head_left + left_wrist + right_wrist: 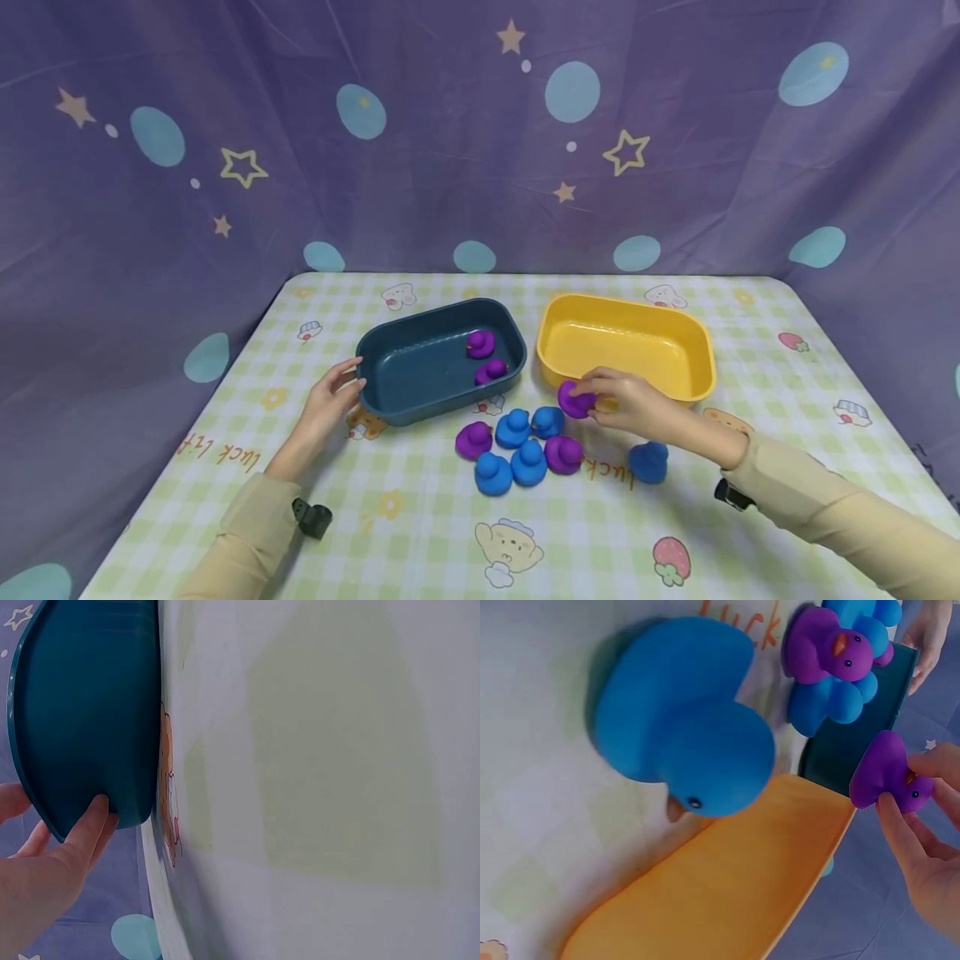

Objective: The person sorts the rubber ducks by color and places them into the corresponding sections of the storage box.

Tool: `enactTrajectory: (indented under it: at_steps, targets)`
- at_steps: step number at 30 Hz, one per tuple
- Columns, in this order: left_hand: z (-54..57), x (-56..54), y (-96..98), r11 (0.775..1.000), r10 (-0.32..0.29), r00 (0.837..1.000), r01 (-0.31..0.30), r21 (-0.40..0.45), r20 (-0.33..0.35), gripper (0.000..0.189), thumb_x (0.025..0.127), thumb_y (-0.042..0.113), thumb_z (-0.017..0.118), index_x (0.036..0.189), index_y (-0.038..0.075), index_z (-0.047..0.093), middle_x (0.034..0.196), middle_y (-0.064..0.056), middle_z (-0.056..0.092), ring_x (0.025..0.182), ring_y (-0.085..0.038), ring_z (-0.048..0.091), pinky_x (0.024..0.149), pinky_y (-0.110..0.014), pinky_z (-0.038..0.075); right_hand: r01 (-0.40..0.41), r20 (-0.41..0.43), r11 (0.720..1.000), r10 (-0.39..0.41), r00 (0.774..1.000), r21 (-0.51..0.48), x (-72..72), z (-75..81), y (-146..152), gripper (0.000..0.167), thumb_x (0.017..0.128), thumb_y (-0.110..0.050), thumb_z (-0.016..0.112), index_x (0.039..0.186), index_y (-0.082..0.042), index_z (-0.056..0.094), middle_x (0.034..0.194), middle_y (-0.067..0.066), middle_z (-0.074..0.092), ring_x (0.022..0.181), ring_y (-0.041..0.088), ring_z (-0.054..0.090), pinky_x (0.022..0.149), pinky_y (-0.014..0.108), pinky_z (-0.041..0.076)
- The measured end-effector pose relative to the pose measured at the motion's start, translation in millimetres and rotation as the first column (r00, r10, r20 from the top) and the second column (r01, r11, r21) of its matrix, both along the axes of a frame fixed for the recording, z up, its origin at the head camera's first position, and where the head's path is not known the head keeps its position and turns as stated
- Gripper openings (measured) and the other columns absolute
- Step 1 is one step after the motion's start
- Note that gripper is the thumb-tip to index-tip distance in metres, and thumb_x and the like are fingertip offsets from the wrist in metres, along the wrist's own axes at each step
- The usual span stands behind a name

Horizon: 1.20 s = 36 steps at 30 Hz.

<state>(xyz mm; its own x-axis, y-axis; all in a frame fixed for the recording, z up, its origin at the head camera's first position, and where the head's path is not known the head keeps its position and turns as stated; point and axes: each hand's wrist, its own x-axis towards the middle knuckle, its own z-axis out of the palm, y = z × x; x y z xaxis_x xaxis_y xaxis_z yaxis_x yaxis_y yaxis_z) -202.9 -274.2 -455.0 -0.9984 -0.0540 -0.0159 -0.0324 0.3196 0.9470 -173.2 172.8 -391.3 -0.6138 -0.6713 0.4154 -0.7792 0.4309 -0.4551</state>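
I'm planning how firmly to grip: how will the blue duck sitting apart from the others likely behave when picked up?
The blue duck probably keeps its shape, as its moulded body shows no sag. It is likely light, since the right hand merely pinches a similar purple duck. Its smooth, rounded surface might slip a little.

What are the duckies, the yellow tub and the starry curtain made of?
The blue ducks and purple ducks look like rubber or plastic, smooth and nearly matte, with rounded, moulded shapes; I can't settle which. The yellow tub looks like plastic: glossy, one solid colour, with bright glints inside. The starry curtain seems to be cloth with a dull finish, because it hangs in folds.
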Motion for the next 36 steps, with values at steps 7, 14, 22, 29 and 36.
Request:
enactTrajectory:
  at_steps: [7, 14, 22, 29, 36]
  targets:
    - [21.7, 9.9, 11.1, 1.0, 0.003, 0.999, -0.003, 0.0, 0.047, 0.052, 0.089, 0.029, 0.052, 0.135, 0.012, 0.035, 0.132, -0.019, 0.037, 0.11, -0.021, 0.049, 0.088, -0.029, 0.045, 0.01, -0.009, 1.0, -0.01, 1.0, 0.022, -2.4, 7.2, -5.8, 0.03, 0.07, 0.002, 0.067, 0.099, -0.006, 0.065, 0.098, 0.004, 0.058, 0.083, 0.012, 0.055, 0.069, 0.024, 0.052]
    - [33.6, 13.4, 15.0, 1.0, -0.014, 0.996, 0.013, 0.009, 0.085, 0.05, 0.091, 0.018, 0.048, 0.137, 0.008, 0.031, 0.134, -0.019, 0.034, 0.115, -0.029, 0.043, 0.091, -0.031, 0.042, -0.004, -0.034, 1.0, 0.004, 0.999, 0.008, -5.5, 13.3, -14.0, 0.03, 0.069, 0.002, 0.069, 0.099, -0.005, 0.065, 0.097, 0.005, 0.058, 0.084, 0.014, 0.055, 0.069, 0.025, 0.052]
    - [33.3, 13.5, 14.6, 1.0, -0.01, 0.996, 0.011, -0.001, 0.085, 0.05, 0.091, 0.019, 0.048, 0.137, 0.009, 0.031, 0.135, -0.018, 0.034, 0.114, -0.027, 0.044, 0.086, -0.023, 0.044, -0.001, -0.037, 1.0, 0.001, 0.999, -0.011, -12.3, 18.7, -23.6, 0.03, 0.069, 0.003, 0.067, 0.098, -0.004, 0.065, 0.097, 0.006, 0.059, 0.085, 0.016, 0.055, 0.069, 0.025, 0.051]
    - [27.3, 11.2, 12.7, 1.0, -0.009, 0.998, 0.009, -0.006, 0.054, 0.05, 0.09, 0.023, 0.05, 0.136, 0.008, 0.033, 0.133, -0.02, 0.035, 0.111, -0.024, 0.046, 0.087, -0.025, 0.045, 0.001, -0.035, 0.999, -0.002, 0.999, -0.034, -19.9, 25.5, -37.6, 0.029, 0.07, 0.001, 0.068, 0.099, -0.004, 0.065, 0.099, 0.007, 0.06, 0.085, 0.016, 0.056, 0.07, 0.025, 0.051]
    - [4.1, 1.6, 0.9, 1.0, -0.005, 1.0, 0.005, -0.001, 0.0, 0.054, 0.086, 0.037, 0.055, 0.133, 0.016, 0.039, 0.13, -0.018, 0.039, 0.104, -0.012, 0.051, 0.084, -0.024, 0.047, 0.032, 0.018, 0.999, -0.031, 0.999, -0.03, -25.1, 30.0, -49.8, 0.029, 0.072, -0.001, 0.066, 0.101, -0.007, 0.066, 0.101, 0.006, 0.059, 0.088, 0.016, 0.055, 0.072, 0.026, 0.05]
